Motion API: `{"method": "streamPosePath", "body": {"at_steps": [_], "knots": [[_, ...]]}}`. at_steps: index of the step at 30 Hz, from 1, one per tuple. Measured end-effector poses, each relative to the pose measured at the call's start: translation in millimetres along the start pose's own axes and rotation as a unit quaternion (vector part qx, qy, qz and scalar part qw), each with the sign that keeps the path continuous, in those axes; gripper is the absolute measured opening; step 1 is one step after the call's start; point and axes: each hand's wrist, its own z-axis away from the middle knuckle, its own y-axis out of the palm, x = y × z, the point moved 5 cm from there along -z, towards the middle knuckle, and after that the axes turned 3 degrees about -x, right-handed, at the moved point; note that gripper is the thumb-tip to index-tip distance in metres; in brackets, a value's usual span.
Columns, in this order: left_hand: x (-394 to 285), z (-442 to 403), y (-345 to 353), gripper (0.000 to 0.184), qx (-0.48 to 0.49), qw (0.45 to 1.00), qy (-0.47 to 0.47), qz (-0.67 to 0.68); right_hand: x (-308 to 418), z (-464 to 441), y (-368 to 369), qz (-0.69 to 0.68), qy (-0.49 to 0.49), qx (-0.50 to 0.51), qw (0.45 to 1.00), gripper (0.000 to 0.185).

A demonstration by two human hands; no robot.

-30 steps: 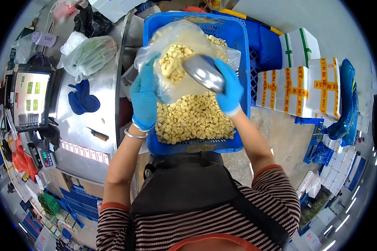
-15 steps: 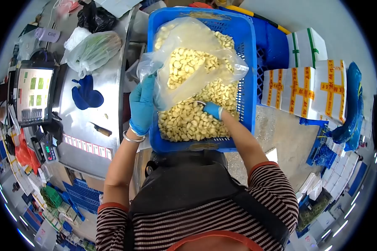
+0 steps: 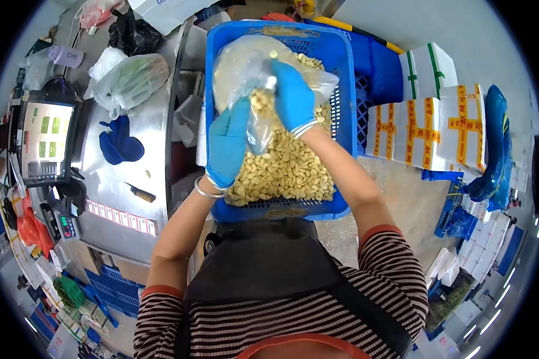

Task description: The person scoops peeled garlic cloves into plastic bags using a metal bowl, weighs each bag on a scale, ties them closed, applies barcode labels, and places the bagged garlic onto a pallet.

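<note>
My left hand (image 3: pixel 227 140), in a blue glove, is closed around the side of a small clear plastic bag (image 3: pixel 259 139) with pale pieces inside. Beside the bag's upper end, my gloved right hand (image 3: pixel 293 99) is closed and tipped toward it. A shiny metal edge, like that of a scoop (image 3: pixel 270 82), shows at its fingers, partly blurred. Below lies a heap of peeled garlic cloves (image 3: pixel 287 170), pale yellow, in a blue plastic crate (image 3: pixel 345 143). A large clear plastic bag (image 3: pixel 236 60) covers the cloves at the far end.
On the left, a steel table (image 3: pixel 117 185) carries a knife (image 3: pixel 141 192), a blue cloth (image 3: pixel 121 142), a row of labels (image 3: pixel 120 217) and a bag of greens (image 3: pixel 132 81). A screen (image 3: pixel 49 137) and scale (image 3: pixel 67 225) stand beyond. Taped white foam boxes (image 3: pixel 422 131) stand right.
My right hand has risen from the heap of cloves to the small bag, bringing the scoop. My left hand has moved right and slightly down, and the small bag now holds pieces.
</note>
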Motion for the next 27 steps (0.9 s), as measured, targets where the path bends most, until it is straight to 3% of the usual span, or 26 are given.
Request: {"method": "streamPosePath", "body": {"at_steps": [3,4,6,7,10,12,14,18,22,24,25,27], "knots": [[4,-13,-21,0.028,-0.018,0.998,0.015,0.052,43,16,-60,0.008,-0.092,-0.035,0.995,0.051],[6,-17,-27,0.026,-0.044,0.998,0.017,0.034,31,34,-69,-0.071,-0.057,-0.075,0.993,0.058],[3,-20,-36,0.035,-0.03,0.998,0.04,0.033,-12,88,-83,-0.06,0.027,-0.068,0.996,0.06],[1,-22,-39,0.04,-0.026,0.998,0.046,0.033,-26,110,-86,-0.061,0.05,-0.031,0.996,0.062],[-1,-17,-41,0.038,-0.029,0.999,0.024,0.029,-85,167,-52,0.118,0.198,0.122,0.965,0.062],[-2,-12,-43,0.038,-0.031,0.999,0.01,0.003,-122,210,3,0.056,0.226,0.175,0.957,0.058],[0,-8,-46,0.038,-0.03,0.999,0.008,-0.03,-135,229,56,-0.003,0.332,0.264,0.906,0.05],[-2,-3,-41,0.031,-0.018,0.999,0.021,-0.034,-158,300,124,-0.141,0.477,0.522,0.693,0.049],[4,-3,-57,0.028,-0.028,0.999,-0.003,-0.034,-65,208,68,-0.311,0.407,0.547,0.662,0.054],[6,-1,-58,0.028,-0.076,0.996,-0.033,-0.042,-69,190,53,-0.458,0.397,0.52,0.602,0.059],[7,-1,-60,0.028,-0.073,0.996,-0.034,-0.041,-57,157,22,-0.366,0.484,0.541,0.582,0.058],[20,-4,-71,0.029,-0.025,0.997,-0.055,-0.052,-64,114,-5,-0.413,0.431,0.463,0.655,0.055]]}}
